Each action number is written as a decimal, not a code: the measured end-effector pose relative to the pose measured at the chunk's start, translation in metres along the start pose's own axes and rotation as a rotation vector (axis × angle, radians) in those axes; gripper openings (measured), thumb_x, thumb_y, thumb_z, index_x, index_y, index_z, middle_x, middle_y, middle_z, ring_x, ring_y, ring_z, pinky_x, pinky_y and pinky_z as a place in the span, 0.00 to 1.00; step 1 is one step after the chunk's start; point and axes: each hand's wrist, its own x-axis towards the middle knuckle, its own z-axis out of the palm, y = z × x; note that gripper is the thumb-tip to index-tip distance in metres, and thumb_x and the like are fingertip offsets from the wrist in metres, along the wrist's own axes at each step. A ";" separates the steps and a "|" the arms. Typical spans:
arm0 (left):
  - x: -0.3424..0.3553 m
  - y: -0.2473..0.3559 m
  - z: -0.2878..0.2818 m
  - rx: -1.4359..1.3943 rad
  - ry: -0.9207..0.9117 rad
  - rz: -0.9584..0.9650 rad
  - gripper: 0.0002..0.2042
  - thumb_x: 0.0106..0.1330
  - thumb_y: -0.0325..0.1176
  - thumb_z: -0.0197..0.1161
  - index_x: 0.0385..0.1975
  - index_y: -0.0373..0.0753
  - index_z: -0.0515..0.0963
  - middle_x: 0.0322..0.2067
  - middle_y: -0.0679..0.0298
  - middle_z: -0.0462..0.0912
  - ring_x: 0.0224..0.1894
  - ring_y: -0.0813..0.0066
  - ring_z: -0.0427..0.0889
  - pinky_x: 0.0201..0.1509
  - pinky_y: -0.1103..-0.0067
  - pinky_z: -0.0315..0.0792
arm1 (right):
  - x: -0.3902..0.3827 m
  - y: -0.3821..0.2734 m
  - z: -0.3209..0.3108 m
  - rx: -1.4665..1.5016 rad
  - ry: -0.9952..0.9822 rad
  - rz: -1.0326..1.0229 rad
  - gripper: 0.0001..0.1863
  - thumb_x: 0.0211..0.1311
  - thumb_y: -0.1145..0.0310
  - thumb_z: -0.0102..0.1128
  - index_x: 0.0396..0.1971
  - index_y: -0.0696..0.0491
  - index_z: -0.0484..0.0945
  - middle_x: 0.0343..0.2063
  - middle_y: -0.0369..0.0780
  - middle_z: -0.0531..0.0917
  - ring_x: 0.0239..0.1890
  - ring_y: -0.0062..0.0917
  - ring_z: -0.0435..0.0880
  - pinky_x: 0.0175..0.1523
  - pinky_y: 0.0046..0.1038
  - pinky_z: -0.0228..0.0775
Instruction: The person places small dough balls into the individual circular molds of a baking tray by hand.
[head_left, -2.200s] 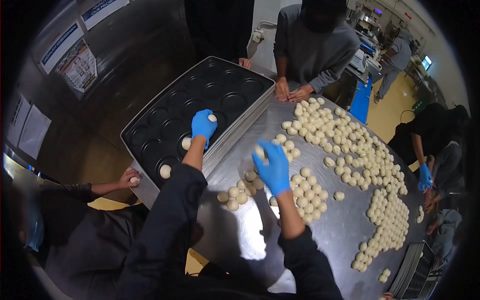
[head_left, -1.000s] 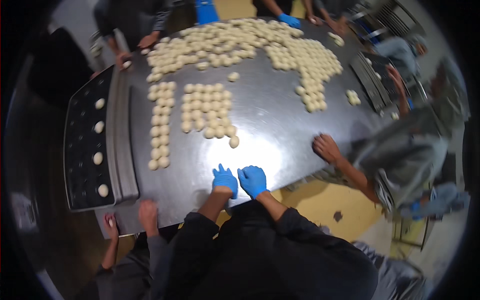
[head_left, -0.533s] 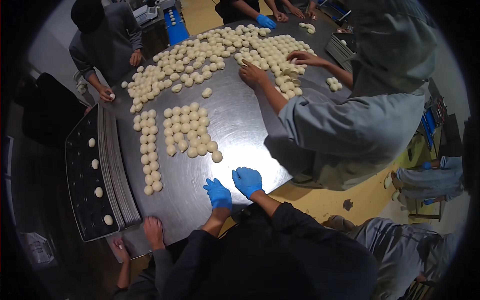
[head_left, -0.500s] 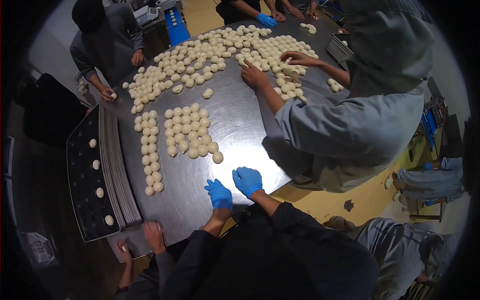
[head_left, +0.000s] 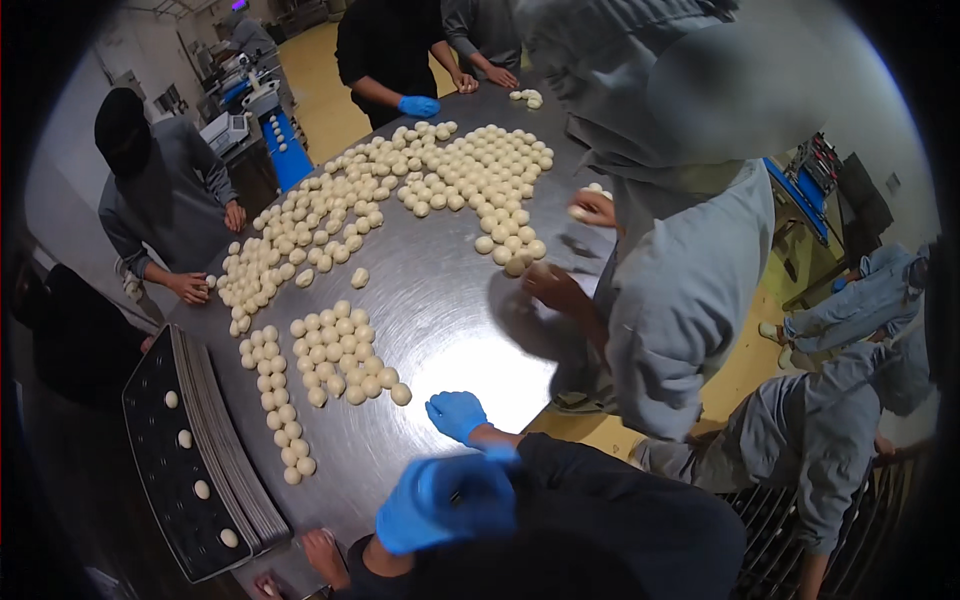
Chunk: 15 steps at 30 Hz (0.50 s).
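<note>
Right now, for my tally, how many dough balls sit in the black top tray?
4, in one row in the tray: far ball, second ball, third ball, near ball. None seem hidden.

It's a bakery production room, and a busy one: pale dough balls (head_left: 490, 160) crowd a broad stainless-steel worktable (head_left: 430, 300), dark baking trays (head_left: 232, 462) lie stacked at its edge, a blue conveyor belt (head_left: 293, 168) carries more dough beyond, and workers (head_left: 690, 290) in grey and black ring the table over yellow floor (head_left: 325, 90).
</note>
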 end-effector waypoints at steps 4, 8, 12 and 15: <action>0.024 0.036 -0.014 -0.078 -0.409 0.716 0.14 0.58 0.31 0.67 0.44 0.38 0.80 0.31 0.63 0.80 0.30 0.74 0.78 0.34 0.75 0.72 | -0.006 0.017 0.000 -0.011 0.080 0.048 0.18 0.68 0.56 0.48 0.27 0.52 0.80 0.28 0.46 0.84 0.31 0.44 0.84 0.40 0.46 0.73; 0.006 0.043 -0.004 -0.009 -0.303 0.835 0.13 0.57 0.33 0.66 0.42 0.39 0.80 0.29 0.63 0.79 0.28 0.73 0.77 0.32 0.74 0.71 | -0.006 0.012 0.006 -0.008 0.094 0.008 0.18 0.69 0.56 0.48 0.28 0.51 0.80 0.28 0.46 0.84 0.31 0.43 0.84 0.40 0.45 0.73; -0.003 0.038 -0.003 0.031 -0.223 0.851 0.12 0.56 0.35 0.65 0.39 0.40 0.81 0.27 0.64 0.78 0.27 0.71 0.76 0.30 0.73 0.70 | -0.011 0.018 0.001 -0.022 0.096 -0.013 0.17 0.69 0.55 0.50 0.27 0.52 0.80 0.27 0.45 0.83 0.30 0.43 0.83 0.40 0.45 0.73; -0.005 0.031 -0.006 0.064 -0.164 0.850 0.11 0.56 0.36 0.65 0.37 0.41 0.81 0.26 0.64 0.77 0.25 0.71 0.76 0.29 0.73 0.69 | -0.005 0.025 0.007 0.012 0.113 0.007 0.17 0.68 0.55 0.50 0.27 0.52 0.79 0.28 0.45 0.83 0.31 0.43 0.83 0.40 0.44 0.73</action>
